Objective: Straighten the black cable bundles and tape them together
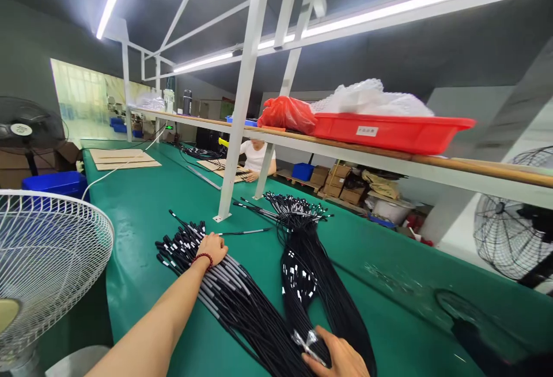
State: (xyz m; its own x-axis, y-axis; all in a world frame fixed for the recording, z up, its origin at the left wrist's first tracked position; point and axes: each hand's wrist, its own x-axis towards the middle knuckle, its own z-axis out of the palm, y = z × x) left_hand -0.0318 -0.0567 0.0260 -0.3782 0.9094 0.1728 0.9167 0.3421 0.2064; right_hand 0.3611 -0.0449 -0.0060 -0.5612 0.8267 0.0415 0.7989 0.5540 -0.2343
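A long bundle of black cables (pixel 259 308) with grey sleeves and white-marked ends lies diagonally across the green table. My left hand (pixel 211 248), with a red bead bracelet at the wrist, is closed over cables near their ends. One single cable (pixel 248 231) points out to the right beside its fingers. At the bottom edge my right hand (pixel 339 357) curls its thumb and forefinger round a looped cable bundle (pixel 298 276), at a clear plastic tie (pixel 310 339). This bundle has white labels and belongs to a second heap of black cables (pixel 332 273) on the right.
A white post (pixel 242 101) rises from the table, carrying a shelf with a red tray (pixel 389 133) and a red bag (pixel 287 114). A white fan (pixel 52 250) stands close at left. Across the table sits a person (pixel 257 155) near cardboard sheets (pixel 123 159) and cables.
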